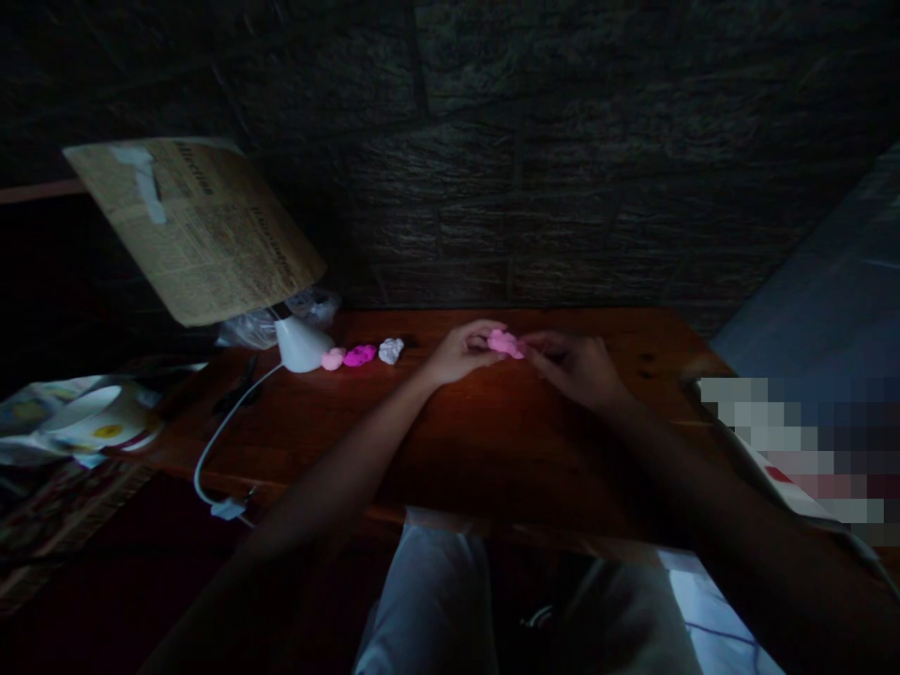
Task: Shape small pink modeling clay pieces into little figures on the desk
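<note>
Over the wooden table (pixel 464 450), a pink crumpled lump (pixel 504 343), paper or soft clay, is between my two hands. My left hand (pixel 460 352) pinches its left end between thumb and fingers. At the lump's right end, the closed fingertips of my right hand (pixel 577 366) grip it; shade hides part of these fingers. Left of my left hand lie three similar small lumps in a row: a white crumpled one (pixel 391 351), a bright magenta one (pixel 360 355) and a pale pink one (pixel 333 358).
A lamp with a newsprint shade (pixel 203 225) and white base (pixel 301 345) stands at the back left, its white cord (pixel 203 459) hanging over the front edge. Dark scissors (pixel 237 394) lie nearby. A white cup (pixel 98 417) is far left. A stone wall (pixel 464 187) rises behind.
</note>
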`<action>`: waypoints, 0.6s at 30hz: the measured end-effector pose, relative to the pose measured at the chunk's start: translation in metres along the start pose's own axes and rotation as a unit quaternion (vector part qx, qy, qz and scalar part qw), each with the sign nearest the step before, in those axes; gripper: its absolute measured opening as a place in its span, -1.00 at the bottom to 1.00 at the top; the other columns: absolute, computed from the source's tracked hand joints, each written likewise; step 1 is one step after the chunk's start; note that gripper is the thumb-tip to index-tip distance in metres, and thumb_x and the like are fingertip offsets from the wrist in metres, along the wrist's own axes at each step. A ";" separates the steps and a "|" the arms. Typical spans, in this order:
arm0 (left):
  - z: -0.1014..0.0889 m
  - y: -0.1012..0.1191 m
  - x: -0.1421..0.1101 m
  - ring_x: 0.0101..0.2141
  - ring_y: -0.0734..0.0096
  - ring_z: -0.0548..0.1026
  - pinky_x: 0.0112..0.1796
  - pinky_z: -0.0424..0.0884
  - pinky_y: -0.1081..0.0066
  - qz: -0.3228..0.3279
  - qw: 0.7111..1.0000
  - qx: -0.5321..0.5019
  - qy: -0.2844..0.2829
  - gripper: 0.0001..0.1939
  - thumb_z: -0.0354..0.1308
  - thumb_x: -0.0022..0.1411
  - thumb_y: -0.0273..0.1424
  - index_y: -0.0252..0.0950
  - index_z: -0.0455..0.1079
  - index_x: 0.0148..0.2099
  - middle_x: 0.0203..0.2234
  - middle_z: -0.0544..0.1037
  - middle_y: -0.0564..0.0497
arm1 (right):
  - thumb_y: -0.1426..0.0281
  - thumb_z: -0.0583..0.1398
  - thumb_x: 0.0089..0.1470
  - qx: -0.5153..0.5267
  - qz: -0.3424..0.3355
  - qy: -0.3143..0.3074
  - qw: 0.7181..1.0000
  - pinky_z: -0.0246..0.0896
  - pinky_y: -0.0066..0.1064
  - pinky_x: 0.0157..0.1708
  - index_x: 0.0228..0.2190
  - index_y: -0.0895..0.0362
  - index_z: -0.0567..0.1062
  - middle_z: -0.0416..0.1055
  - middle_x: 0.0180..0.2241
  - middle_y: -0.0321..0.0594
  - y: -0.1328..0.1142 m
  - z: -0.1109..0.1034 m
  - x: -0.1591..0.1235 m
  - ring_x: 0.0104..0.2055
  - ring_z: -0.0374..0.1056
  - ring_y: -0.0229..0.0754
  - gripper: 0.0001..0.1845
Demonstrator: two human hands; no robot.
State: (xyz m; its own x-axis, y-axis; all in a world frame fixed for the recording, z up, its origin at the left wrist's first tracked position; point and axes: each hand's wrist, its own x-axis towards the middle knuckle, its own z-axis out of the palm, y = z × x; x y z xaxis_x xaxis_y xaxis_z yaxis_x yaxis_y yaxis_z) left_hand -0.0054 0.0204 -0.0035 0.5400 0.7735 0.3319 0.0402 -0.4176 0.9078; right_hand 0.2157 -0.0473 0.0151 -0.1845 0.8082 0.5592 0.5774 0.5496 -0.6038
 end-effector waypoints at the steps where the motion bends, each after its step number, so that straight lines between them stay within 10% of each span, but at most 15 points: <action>1: -0.001 0.001 0.000 -0.21 0.39 0.58 -0.17 0.50 0.39 0.010 1.000 0.004 -0.005 -0.50 0.38 0.07 -0.52 -0.37 0.48 0.10 -0.09 0.62 -0.14 | 0.23 0.24 0.21 0.014 0.012 0.007 1.000 0.50 -0.28 -0.27 -0.14 0.08 0.67 0.68 -0.20 -0.12 0.000 0.001 0.000 -0.28 0.61 -0.06 -0.72; 9: 0.005 -0.003 0.000 -0.08 0.34 0.58 0.00 0.47 0.31 0.012 0.998 -0.051 -0.032 -0.28 0.39 0.01 -0.59 -0.26 0.40 0.25 -0.09 0.61 -0.09 | 0.22 0.23 0.20 0.083 0.056 -0.056 0.993 0.49 -0.35 -0.44 -0.10 0.07 0.65 0.69 -0.18 -0.14 0.006 0.006 0.000 -0.48 0.55 -0.18 -0.69; 18: 0.007 0.006 0.001 -0.14 0.39 0.60 -0.07 0.52 0.35 -0.026 0.995 -0.088 -0.030 -0.61 0.38 0.02 -0.58 -0.31 0.57 -0.04 -0.11 0.66 -0.09 | 0.25 0.19 0.21 0.066 0.046 -0.058 0.995 0.41 -0.37 -0.46 -0.17 0.11 0.64 0.67 -0.29 -0.17 0.005 0.002 0.001 -0.55 0.49 -0.24 -0.72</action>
State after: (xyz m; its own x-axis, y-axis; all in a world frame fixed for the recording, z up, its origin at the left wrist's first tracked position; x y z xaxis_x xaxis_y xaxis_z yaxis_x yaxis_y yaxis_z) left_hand 0.0018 0.0156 0.0002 0.5903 0.7601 0.2718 -0.0758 -0.2830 0.9561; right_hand 0.2172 -0.0434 0.0114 -0.2303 0.8712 0.4337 0.4886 0.4889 -0.7227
